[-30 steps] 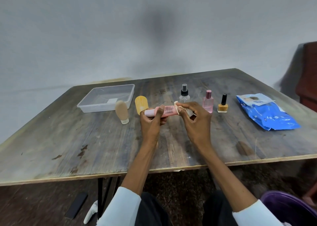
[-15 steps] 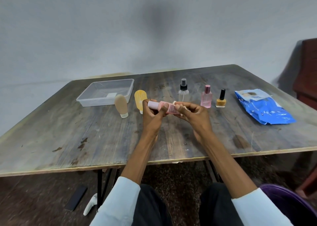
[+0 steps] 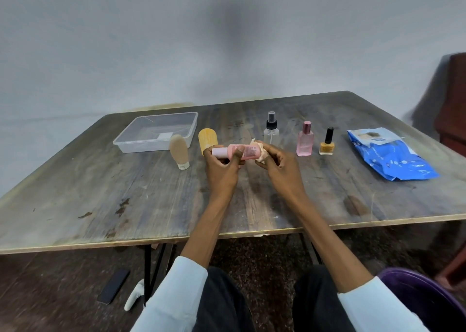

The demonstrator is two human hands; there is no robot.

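Fingers of the left hand (image 3: 222,166) wrap a smooth pink tube (image 3: 238,152) (held sideways); the right hand (image 3: 278,166) pinches a crumpled wipe (image 3: 259,150) against its end.

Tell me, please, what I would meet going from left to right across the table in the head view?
Clear tray, beige tube, yellow tube, pink tube gripped by the left hand with the right hand holding a wipe at its end, spray bottle, pink perfume bottle, nail polish, blue pack.
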